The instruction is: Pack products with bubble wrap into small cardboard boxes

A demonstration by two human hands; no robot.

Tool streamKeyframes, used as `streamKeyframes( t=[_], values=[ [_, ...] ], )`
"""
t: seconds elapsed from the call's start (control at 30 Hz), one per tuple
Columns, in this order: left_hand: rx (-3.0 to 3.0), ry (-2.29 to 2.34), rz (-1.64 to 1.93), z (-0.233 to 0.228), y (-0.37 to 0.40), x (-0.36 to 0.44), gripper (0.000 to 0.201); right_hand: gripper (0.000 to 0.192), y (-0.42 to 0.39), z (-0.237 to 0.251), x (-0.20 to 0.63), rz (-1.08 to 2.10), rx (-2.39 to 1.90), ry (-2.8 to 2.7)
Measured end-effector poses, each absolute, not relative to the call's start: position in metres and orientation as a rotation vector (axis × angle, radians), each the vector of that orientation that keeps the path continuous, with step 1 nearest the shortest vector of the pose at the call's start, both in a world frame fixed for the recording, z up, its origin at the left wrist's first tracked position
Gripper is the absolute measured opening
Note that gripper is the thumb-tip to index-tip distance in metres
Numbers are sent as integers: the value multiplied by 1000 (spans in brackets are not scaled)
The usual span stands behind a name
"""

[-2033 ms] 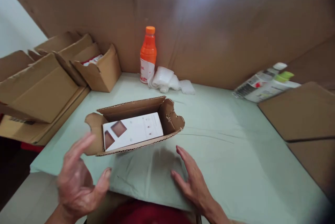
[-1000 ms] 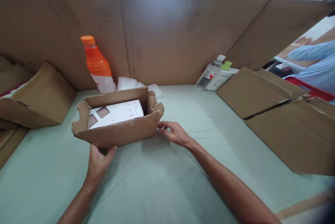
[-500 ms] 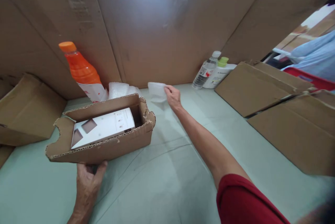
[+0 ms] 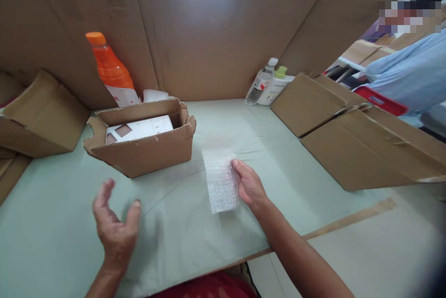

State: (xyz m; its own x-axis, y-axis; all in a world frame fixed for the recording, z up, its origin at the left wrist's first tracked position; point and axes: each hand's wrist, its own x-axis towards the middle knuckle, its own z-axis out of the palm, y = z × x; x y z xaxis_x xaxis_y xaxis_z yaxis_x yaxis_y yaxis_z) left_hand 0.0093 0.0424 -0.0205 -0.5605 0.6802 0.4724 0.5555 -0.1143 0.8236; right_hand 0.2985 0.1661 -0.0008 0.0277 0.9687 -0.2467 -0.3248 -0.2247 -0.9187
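Note:
My right hand (image 4: 249, 182) pinches the edge of a flat piece of bubble wrap (image 4: 222, 183), held up over the pale green table cover (image 4: 181, 242). My left hand (image 4: 118, 223) is empty, its thumb and fingers spread, in front of an open cardboard box (image 4: 160, 153). Inside that box lies a white carton (image 4: 146, 127) with brown diamond shapes printed on it. More whitish wrap (image 4: 155, 95) shows partly behind the box, beside an orange bottle (image 4: 113, 70) that leans against the cardboard wall.
A tall cardboard wall (image 4: 209, 38) closes off the back. At the back right stand a clear water bottle (image 4: 261, 82) and a white bottle with a green cap (image 4: 276, 88). Cardboard boxes (image 4: 369, 149) line the right, another box (image 4: 49, 112) the left. A person in blue (image 4: 414, 70) is beyond.
My right hand has brought the bubble wrap from the back of the table toward me. My left hand has let go of the cardboard box, which now stands on the table.

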Motion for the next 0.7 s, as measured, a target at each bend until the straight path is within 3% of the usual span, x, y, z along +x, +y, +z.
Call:
streamKeyframes(
  t=[0.07,0.17,0.23,0.3,0.37,0.43,0.5,0.7],
  values=[
    [1402,1851,1597,-18,19,40,72,40,145,-9,290,1558,-1173,-775],
    [1301,1700,1303,-23,6,77,69,35,125,-20,285,1648,-1232,-998],
    [1210,1698,1219,-26,7,85,70,41,120,-22,292,1504,-1310,-1294],
    [1149,1741,1179,-28,11,80,70,49,120,-19,305,1169,-1399,-1567],
    [1127,1826,1204,-26,18,64,71,46,124,-12,317,859,-1437,-1745],
    [1103,1926,1328,-22,27,44,74,39,134,-1,321,747,-1402,-1857],
    [1057,2001,1504,-17,41,24,79,37,151,9,313,769,-1340,-1918],
    [963,1940,1754,-12,99,-14,85,60,216,15,239,999,-1154,-1920]
  ],
)
